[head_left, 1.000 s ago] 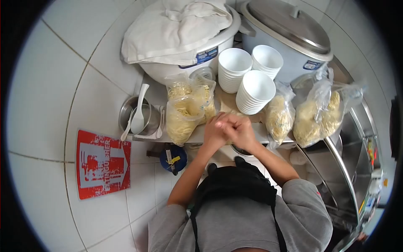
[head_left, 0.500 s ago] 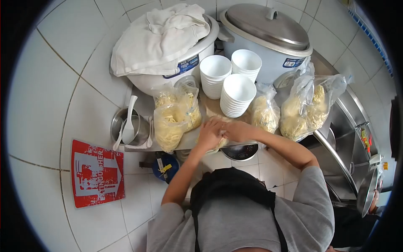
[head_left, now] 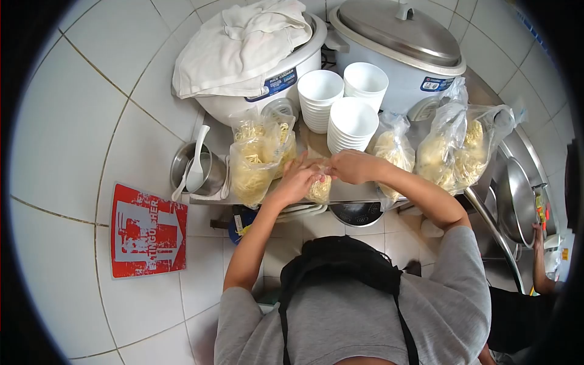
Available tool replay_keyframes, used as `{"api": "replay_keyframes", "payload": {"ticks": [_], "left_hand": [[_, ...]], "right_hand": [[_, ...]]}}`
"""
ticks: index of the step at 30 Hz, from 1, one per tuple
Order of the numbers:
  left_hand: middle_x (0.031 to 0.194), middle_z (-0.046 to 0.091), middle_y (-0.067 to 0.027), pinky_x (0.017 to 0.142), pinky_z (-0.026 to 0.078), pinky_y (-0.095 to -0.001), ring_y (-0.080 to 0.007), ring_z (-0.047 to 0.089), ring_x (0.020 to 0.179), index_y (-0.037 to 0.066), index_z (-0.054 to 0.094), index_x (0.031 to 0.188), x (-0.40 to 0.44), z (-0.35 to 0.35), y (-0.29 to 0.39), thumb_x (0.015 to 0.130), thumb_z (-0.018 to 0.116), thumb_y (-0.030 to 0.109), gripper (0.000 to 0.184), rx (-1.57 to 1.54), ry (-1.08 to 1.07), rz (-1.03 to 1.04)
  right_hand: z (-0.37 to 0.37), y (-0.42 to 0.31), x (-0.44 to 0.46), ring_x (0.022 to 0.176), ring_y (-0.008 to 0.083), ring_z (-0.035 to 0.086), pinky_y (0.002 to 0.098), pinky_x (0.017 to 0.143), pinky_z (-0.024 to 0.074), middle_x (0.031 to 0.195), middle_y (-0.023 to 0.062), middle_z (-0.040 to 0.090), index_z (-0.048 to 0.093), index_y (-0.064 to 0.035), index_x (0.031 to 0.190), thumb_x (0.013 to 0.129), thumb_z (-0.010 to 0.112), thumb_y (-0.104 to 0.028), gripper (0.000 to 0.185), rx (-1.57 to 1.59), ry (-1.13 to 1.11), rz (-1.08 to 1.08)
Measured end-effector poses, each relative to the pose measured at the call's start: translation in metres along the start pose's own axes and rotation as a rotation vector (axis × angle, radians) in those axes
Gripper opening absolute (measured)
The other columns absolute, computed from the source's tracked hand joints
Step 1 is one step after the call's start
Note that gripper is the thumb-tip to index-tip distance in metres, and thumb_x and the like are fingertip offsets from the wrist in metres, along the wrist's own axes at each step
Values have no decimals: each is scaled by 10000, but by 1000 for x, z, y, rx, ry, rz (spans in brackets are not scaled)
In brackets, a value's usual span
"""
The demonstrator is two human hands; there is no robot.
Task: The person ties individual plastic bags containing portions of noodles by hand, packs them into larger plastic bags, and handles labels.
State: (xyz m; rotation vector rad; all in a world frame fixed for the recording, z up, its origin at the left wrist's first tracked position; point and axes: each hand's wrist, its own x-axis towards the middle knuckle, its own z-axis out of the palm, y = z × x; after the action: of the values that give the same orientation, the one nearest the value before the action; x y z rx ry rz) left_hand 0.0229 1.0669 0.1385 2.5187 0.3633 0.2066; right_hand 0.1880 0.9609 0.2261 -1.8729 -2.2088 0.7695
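My left hand (head_left: 296,181) and my right hand (head_left: 353,166) meet at the front edge of the steel counter (head_left: 237,198). Between them, their fingers are closed on the top of a small clear bag of noodles (head_left: 319,190), which hangs upright below the fingertips. Left of my left hand stand opened bags of yellow noodles (head_left: 253,173). Just behind my right hand is a stack of white bowls (head_left: 352,125), with two more stacks beyond it. A tied noodle bag (head_left: 394,152) sits right of my right hand, and larger ones (head_left: 447,152) lie farther right.
Two rice cookers stand behind, one under a white cloth (head_left: 243,45), the other with a metal lid (head_left: 401,30). A steel pot (head_left: 210,172) holds a white ladle at the left. At the far right, another person's arm (head_left: 539,261) reaches to a metal bowl (head_left: 516,201).
My hands, earlier clasped together, have separated slightly, and the small noodle bag now shows between them. The view has shifted, and another person's arm and a metal bowl have come into sight at the right.
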Motion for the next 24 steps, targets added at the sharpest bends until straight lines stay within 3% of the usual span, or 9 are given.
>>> {"api": "replay_keyframes", "payload": {"ticks": [5,7,10,13,15,17,19,21,24], "left_hand": [[1157,529,-70,961,242,-443,-283,374,1211,73,657,941,-4,-1,20,798,607,239,225,33,114,-4],[949,561,-71,815,343,-384,-252,508,954,54,647,864,-7,-10,29,746,654,197,186,91,323,-19],[817,571,-95,619,420,-330,-260,553,673,42,621,812,-14,-29,28,742,661,160,143,101,371,-66],[764,592,-94,597,444,-304,-218,579,638,34,622,834,-14,-43,50,760,643,104,105,-4,422,-122],[740,610,-79,623,457,-284,-184,595,658,18,622,848,-17,-56,73,773,617,55,84,-256,524,-39],[738,624,-69,650,465,-270,-160,603,681,1,621,852,-28,-76,100,778,593,8,79,-451,516,52],[758,634,-64,677,467,-262,-146,601,708,-17,620,846,-52,-95,120,776,573,-37,87,-594,380,136],[825,635,-77,714,460,-264,-177,604,761,-28,615,849,-58,-94,118,744,596,-62,112,-539,345,-47],[901,584,-81,779,441,-265,-194,573,843,-12,640,877,-56,-73,67,707,644,-53,175,-426,224,-71]], "right_hand": [[12,3,5,775,338,573,425,711,431,762,173,583,569,-12,851,905,436,-336,354,85,-27,97],[23,17,9,686,286,570,389,650,441,690,130,564,554,-22,785,908,430,-383,401,185,51,49],[20,11,4,564,152,477,306,549,408,611,23,470,498,-72,720,925,411,-371,373,791,-21,327],[34,5,-8,540,66,374,237,506,357,609,-50,380,451,-115,727,937,405,-343,314,1478,78,167],[33,-24,-28,576,138,478,298,527,431,631,9,436,458,-86,773,939,425,-284,260,1828,109,-25],[42,-57,-42,608,179,494,325,540,440,674,54,460,454,-64,778,920,463,-305,281,1845,-32,-467],[48,-49,-22,623,176,510,314,544,424,699,65,502,504,-46,853,882,519,-296,252,1528,177,-605],[70,-29,-1,637,172,526,303,548,408,723,76,543,554,-29,929,843,575,-287,273,1220,396,-678],[46,10,39,634,151,542,298,559,406,752,46,607,624,-34,972,811,612,-286,300,908,-115,-451]]}}
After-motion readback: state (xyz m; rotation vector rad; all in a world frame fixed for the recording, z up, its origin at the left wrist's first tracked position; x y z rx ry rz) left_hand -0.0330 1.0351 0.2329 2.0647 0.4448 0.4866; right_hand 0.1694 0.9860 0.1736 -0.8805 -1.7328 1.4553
